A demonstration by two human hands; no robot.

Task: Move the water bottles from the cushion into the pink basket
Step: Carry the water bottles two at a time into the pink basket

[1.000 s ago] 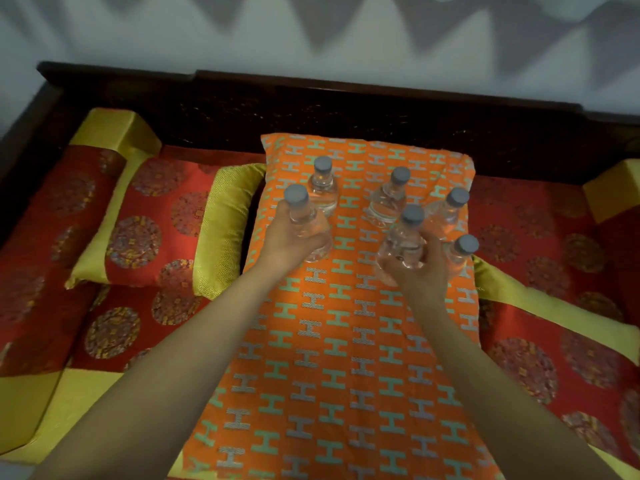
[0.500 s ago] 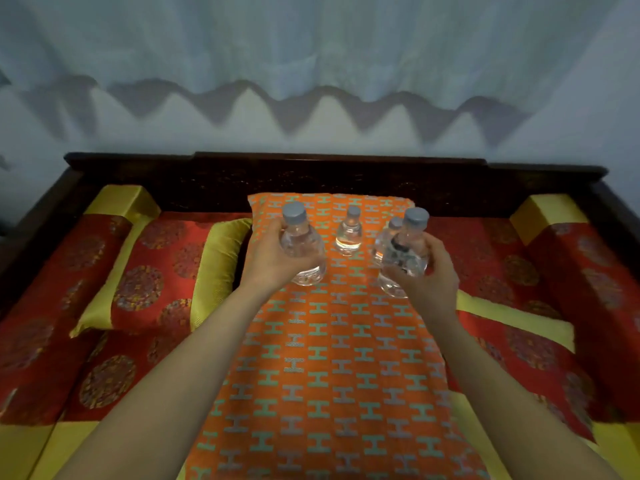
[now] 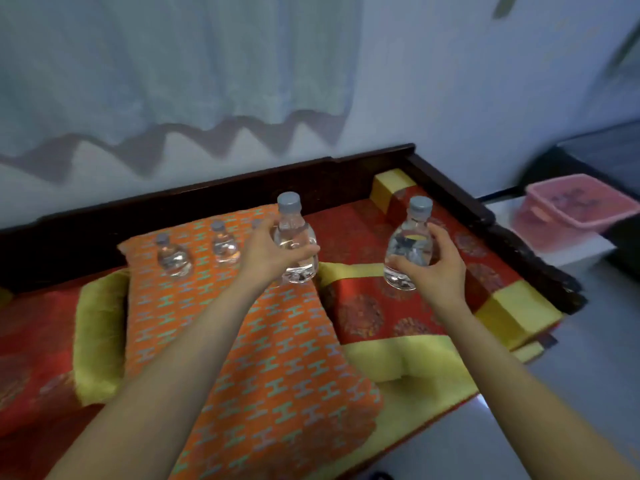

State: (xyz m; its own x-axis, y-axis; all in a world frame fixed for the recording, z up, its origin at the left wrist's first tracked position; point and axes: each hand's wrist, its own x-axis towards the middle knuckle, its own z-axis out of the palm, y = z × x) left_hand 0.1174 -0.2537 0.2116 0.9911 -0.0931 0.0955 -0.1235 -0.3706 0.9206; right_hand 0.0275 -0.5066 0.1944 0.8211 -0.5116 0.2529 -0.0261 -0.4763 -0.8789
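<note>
Presently, one small water bottle [image 3: 296,242] is gripped upright in the left hand [image 3: 268,252], another bottle [image 3: 408,249] in the right hand [image 3: 434,268], lifted clear for carrying. The pink basket [image 3: 585,211] sits beyond the right hand; other bottles [image 3: 173,258] stand on the orange cushion [image 3: 242,358] left of both hands.

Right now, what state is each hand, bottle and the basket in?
Left hand: grip closed on a bottle, upright, capped, lifted.
Right hand: grip closed on second bottle, upright, capped, lifted.
Cushion bottles: upright, capped, untouched.
Pink basket: off the bed to the right; contents unclear.
</note>
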